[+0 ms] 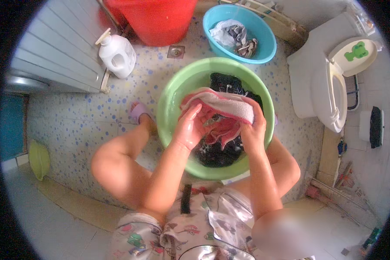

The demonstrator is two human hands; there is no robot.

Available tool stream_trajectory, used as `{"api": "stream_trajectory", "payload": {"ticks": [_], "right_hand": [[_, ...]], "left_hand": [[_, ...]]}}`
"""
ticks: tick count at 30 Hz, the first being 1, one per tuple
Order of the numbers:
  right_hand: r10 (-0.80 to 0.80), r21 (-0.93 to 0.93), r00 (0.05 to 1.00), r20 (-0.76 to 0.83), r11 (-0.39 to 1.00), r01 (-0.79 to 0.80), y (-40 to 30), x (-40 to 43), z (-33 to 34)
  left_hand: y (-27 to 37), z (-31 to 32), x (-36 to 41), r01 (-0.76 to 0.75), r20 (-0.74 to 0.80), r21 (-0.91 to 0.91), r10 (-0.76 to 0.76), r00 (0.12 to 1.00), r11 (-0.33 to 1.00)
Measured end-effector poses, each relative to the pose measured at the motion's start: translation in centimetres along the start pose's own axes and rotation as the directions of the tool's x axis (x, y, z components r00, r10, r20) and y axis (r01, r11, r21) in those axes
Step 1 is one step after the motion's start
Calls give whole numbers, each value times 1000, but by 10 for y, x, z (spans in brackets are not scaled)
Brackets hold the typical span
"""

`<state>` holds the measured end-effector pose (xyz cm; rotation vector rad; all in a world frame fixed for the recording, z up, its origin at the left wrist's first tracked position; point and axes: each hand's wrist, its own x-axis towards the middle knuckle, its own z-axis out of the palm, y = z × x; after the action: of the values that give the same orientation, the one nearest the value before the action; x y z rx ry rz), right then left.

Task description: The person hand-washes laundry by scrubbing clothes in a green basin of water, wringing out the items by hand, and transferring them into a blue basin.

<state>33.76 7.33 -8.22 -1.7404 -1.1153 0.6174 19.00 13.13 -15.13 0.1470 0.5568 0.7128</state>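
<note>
A wet pink and white cloth (229,102) is held up over a light green plastic basin (167,130) between my two hands. My right hand (254,125) grips its folded white edge, thumb along the top. My left hand (192,126) is at the cloth's other side, thumb raised, its fingers partly hidden among the pink folds. Below them, dark wet clothing (219,156) lies in the basin's water, and more of it (226,81) shows toward the far rim. The basin stands between my bent legs.
Beyond the green basin is a blue basin (271,48) with white and grey laundry (229,32). A red bucket (156,19), a white detergent jug (118,55) and a floor drain (175,52) are at the far left. A toilet (307,87) with raised lid stands right.
</note>
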Motion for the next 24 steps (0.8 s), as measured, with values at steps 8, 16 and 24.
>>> {"api": "stream_trajectory", "payload": {"ticks": [8,16,24], "right_hand": [[88,-65,992,90,995,-82,119,1,61],[674,-867,675,301,488,-100,256,-23,88],[498,-120,788,362,863,-491,168,24,88]], "left_hand": [[-15,-105,18,7,-395,243,92,914,970],[-40,-135,21,88,-664,78,-14,748,993],[-36,-114,41,255,-548,191,-112,829,948]]}}
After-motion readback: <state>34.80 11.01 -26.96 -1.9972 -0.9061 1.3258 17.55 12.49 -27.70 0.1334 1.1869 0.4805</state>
